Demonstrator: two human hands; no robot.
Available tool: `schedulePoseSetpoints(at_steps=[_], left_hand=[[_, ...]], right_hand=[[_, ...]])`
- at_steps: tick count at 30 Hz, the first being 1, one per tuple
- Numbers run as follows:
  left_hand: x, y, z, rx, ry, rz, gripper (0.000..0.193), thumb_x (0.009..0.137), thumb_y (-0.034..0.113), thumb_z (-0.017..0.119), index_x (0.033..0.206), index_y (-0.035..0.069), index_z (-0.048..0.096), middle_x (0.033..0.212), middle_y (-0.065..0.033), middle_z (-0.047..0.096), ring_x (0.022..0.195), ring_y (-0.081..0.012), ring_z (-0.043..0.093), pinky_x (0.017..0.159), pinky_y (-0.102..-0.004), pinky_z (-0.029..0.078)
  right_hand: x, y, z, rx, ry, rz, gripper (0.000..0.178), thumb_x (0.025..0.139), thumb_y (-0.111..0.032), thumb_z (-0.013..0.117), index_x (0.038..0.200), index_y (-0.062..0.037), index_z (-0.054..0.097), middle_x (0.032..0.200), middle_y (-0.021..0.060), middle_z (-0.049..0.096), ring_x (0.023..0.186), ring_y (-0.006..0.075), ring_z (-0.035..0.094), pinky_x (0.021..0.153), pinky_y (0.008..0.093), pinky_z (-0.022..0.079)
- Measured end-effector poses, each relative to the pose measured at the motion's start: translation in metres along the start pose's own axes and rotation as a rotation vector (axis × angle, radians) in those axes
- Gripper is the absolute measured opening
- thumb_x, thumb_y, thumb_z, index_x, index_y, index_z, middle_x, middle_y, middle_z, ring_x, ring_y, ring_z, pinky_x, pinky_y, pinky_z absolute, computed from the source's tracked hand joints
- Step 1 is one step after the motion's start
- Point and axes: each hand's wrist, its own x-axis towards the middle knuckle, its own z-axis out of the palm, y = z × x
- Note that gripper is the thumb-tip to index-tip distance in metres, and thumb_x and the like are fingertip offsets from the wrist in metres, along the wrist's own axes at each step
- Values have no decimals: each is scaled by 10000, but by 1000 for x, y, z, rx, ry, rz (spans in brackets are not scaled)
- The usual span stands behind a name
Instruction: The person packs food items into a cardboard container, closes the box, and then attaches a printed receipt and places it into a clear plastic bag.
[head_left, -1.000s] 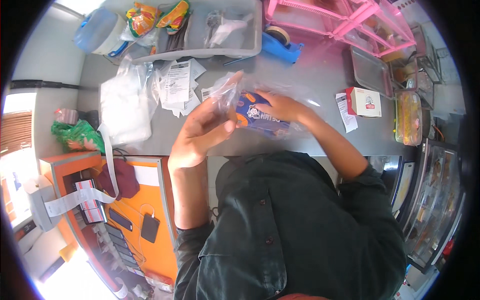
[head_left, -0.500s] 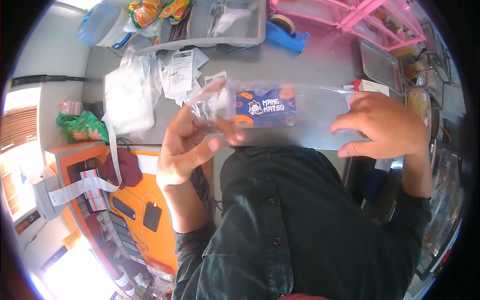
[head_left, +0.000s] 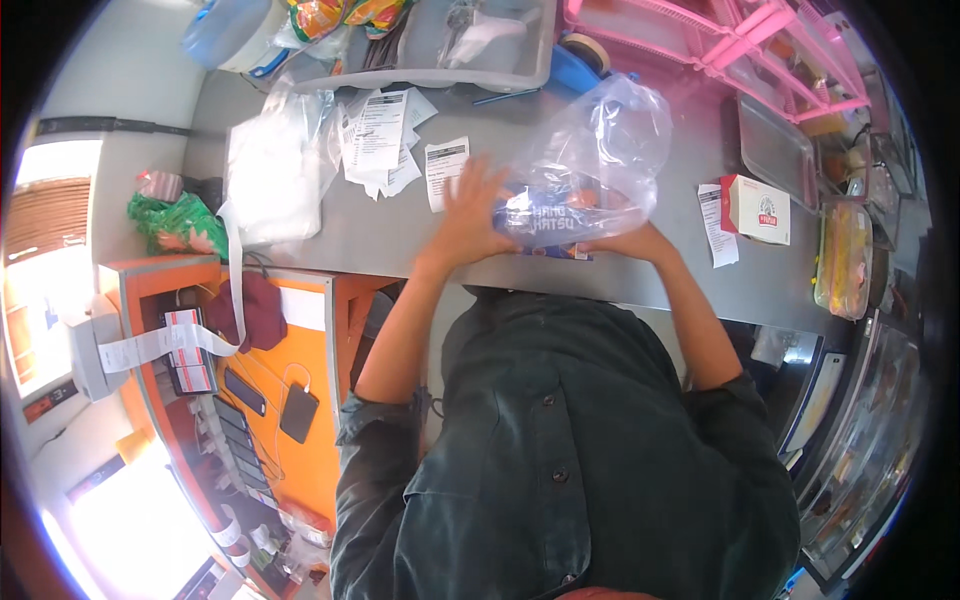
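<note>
Your left hand (head_left: 468,222) has fingers spread beside the blue box (head_left: 546,220); whether your half-hidden right hand (head_left: 632,243) grips it I cannot tell. The box shows through a clear bag (head_left: 612,140) near the table's (head_left: 770,275) front edge.

Straight to the frame's centre, to the box (head_left: 548,220) in the plastic bag (head_left: 615,145), between left hand (head_left: 468,222) and right hand (head_left: 628,240), over the counter (head_left: 390,240). Along the top now, from the tray (head_left: 440,78) past the tape dispenser (head_left: 578,70) to the rack (head_left: 750,42) at upper right. Leftward from the box, past a lone slip (head_left: 446,172) and slip cluster (head_left: 375,140), to the bag stack (head_left: 272,185). Out right, to the carton (head_left: 757,210), just beside another slip (head_left: 713,225). Down to lower left, to the printer (head_left: 90,350).
</note>
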Motion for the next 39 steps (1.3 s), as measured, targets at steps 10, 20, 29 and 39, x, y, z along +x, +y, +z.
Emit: schedulePoseSetpoints(at_steps=[10, 20, 29, 39], left_hand=[[-5, 23, -9, -954, 232, -45, 203, 871, 40, 658, 1070, 11, 634, 982, -96, 656, 895, -141, 612, 849, -321, 517], [-52, 50, -61, -1503, 420, -221, 168, 1000, 190, 588, 1115, 75, 632, 986, 5, 662, 853, -57, 576, 614, -218, 465], [-108, 49, -96, -1295, 521, -21, 217, 952, 125, 641, 1133, 28, 570, 1109, -45, 602, 1029, -128, 562, 866, -317, 507], [-379, -27, -133, -849, 1427, -553, 183, 928, 138, 673, 1071, 30, 632, 969, -48, 680, 935, -111, 625, 850, -282, 499]], right_hand=[[22, -16, 38, 70, 360, -279, 662, 833, -102, 746, 1407, 19, 438, 1137, 106, 664, 1045, 187, 635, 901, 335, 515], [-54, -95, -37, -127, 243, -413, 342, 947, -314, 589, 932, 24, 641, 938, 107, 607, 874, 204, 579, 760, 337, 470], [-16, -226, -26, 73, -666, -796, 389, 821, -415, 746, 922, -86, 566, 943, 152, 589, 914, 290, 543, 802, 423, 465], [8, -256, 129, -117, -891, -856, 436, 836, -418, 741, 969, -44, 560, 996, 169, 609, 953, 303, 569, 838, 420, 463]])
